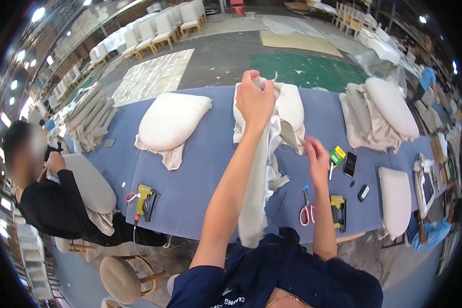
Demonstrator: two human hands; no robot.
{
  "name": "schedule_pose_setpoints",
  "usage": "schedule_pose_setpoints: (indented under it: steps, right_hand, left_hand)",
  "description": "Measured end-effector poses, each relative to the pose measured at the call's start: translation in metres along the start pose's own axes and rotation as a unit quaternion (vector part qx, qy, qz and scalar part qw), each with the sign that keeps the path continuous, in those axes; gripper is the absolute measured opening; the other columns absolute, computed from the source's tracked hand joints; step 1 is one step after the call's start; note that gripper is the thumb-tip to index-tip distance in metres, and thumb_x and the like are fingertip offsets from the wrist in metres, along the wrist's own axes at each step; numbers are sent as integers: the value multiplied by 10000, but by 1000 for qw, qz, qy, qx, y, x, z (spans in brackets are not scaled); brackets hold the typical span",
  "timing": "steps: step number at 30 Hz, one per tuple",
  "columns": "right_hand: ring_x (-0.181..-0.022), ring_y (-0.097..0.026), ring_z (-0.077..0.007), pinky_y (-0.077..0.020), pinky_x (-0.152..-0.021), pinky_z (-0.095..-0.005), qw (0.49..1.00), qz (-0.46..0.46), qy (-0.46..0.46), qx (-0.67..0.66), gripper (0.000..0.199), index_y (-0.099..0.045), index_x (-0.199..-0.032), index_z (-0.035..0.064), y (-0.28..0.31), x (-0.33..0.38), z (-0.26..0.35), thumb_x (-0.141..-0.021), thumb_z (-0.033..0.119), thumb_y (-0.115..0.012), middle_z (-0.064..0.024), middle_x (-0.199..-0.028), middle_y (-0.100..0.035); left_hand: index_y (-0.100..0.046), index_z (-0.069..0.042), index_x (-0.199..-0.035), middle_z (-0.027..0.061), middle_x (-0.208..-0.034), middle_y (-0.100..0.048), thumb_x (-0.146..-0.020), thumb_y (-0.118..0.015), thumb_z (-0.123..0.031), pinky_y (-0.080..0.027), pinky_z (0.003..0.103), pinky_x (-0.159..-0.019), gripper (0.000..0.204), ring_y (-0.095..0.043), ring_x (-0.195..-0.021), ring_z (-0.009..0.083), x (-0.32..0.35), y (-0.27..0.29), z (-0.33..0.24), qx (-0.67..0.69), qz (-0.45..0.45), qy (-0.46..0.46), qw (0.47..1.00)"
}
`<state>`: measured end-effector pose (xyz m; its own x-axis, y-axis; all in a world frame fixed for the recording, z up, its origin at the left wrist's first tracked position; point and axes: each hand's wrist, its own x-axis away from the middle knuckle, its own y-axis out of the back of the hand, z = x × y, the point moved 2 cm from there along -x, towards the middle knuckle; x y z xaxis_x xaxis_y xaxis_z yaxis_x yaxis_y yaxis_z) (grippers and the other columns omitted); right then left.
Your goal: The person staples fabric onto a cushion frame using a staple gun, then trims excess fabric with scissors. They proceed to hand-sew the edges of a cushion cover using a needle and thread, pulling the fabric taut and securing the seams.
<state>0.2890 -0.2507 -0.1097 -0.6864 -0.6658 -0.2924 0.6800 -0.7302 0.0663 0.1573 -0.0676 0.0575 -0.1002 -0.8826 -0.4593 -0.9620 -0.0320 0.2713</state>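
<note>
Over the central cushion's (293, 104) left part, the left hand (254, 101) tightly clasps beige fabric (252, 219) trailing toward the wearer. At the cushion's near right, the right hand (318, 160) half-curls; whether it holds anything, I cannot tell. Fabric handling seems under way; the next move likely needs a firm left grip.

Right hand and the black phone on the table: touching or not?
Apart. The head view shows the right hand left of the black phone, with the green box and blue table visible between them.
</note>
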Motion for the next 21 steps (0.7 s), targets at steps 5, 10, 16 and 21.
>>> schedule_pose_setpoints:
  steps: [5, 10, 16, 21]
  right_hand:
    - [-916, -625, -88, -496, -796, -259, 995, 2, 78, -69, 275, -691, -1115, -25, -46, -58, 104, -975, 211, -669, -39, -963, -716]
    - [-799, -605, -70, -494, -694, -248, 982, -80, 58, -161, 223, -680, -1039, -28, -37, -18, 146, -967, 182, -692, -32, -889, -699]
    - [-807, -588, -52, -485, -704, -242, 980, -96, 42, -168, 235, -669, -1041, -39, -21, -3, 150, -993, 191, -659, -27, -872, -684]
    - [-760, -550, -39, -455, -650, -251, 976, -149, 31, -155, 282, -679, -988, -41, -20, -17, 145, -1004, 239, -645, -12, -845, -667]
  left_hand:
    - [-651, -15, -1126, 168, -1102, -700, -844, -664, -201, -483, 389, -935, 338, -654, -1044, 317, 22, -29, -11, 89, 49, -57, 993]
    - [-628, 6, -1034, 117, -1038, -670, -868, -659, -97, -475, 337, -916, 198, -605, -1008, 196, 50, -12, -19, 282, 260, -73, 921]
    - [-623, -5, -1032, 89, -1026, -700, -879, -637, -41, -486, 303, -897, 158, -621, -971, 142, 52, -18, -26, 371, 348, -54, 859]
    - [-647, 12, -1030, 95, -1000, -713, -865, -646, -52, -477, 302, -911, 177, -632, -973, 155, 70, -37, -39, 326, 292, -87, 895]
